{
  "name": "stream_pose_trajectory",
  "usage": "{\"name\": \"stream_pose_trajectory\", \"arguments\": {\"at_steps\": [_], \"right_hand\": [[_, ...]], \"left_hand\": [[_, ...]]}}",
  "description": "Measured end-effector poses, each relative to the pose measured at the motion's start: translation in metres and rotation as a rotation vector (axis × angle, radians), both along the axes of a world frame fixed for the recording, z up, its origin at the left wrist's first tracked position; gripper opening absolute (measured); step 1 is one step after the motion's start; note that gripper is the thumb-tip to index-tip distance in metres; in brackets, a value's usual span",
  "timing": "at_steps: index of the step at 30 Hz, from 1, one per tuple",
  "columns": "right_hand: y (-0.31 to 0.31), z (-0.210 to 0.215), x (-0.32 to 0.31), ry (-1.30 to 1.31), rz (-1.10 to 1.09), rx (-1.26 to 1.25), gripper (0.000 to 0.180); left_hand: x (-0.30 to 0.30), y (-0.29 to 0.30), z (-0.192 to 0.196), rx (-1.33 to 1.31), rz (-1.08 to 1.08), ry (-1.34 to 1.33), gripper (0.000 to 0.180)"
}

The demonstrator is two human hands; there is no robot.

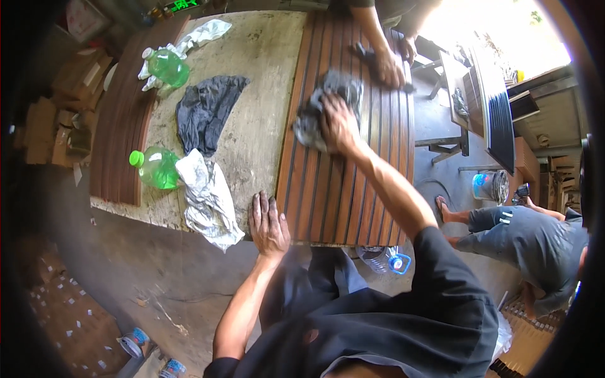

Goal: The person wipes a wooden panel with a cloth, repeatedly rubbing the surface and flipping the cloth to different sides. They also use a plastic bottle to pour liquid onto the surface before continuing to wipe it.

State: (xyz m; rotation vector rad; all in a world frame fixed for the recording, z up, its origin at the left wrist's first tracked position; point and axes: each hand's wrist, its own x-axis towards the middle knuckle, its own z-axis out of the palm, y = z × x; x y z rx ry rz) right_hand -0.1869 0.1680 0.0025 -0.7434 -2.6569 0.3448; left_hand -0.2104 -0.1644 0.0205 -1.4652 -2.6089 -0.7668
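A brown slatted wooden panel (328, 201) lies on a worn table (265, 75). My right hand (339, 123) presses a grey rag (315, 120) onto the panel's middle. Flat and fingers spread, my left hand (268, 223) rests on the panel's near left corner at the table edge. Across the table, another person's hand (389, 66) holds a dark tool (364, 51) against the far end of the panel.
Two green plastic bottles (156, 167) (167, 66), a dark cloth (205, 110) and crumpled white wrapping (208, 201) lie on the table's left part. Brown boards (123, 126) are stacked at its left edge. A person (529, 242) crouches on the floor at right beside a bucket (488, 186).
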Motion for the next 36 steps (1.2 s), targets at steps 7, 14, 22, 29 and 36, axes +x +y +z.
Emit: {"name": "stream_pose_trajectory", "arguments": {"at_steps": [7, 14, 22, 29, 36], "right_hand": [[0.098, -0.004, -0.075, 0.086, -0.148, 0.086, 0.054], [-0.110, 0.009, 0.063, 0.036, 0.338, 0.005, 0.071], [-0.088, 0.009, 0.031, -0.062, 0.231, -0.055, 0.054], [0.133, -0.027, -0.139, 0.179, -0.117, 0.167, 0.044], [0.199, -0.028, -0.195, -0.120, -0.231, 0.049, 0.059]], "left_hand": [[-0.002, 0.012, 0.000, 0.006, 0.001, -0.002, 0.046], [0.001, 0.009, -0.002, 0.038, -0.010, -0.001, 0.045], [0.000, 0.011, 0.005, 0.000, -0.035, -0.015, 0.043], [0.001, 0.013, 0.010, -0.019, -0.028, -0.057, 0.043], [0.000, 0.010, 0.006, -0.040, 0.001, -0.050, 0.041]]}}
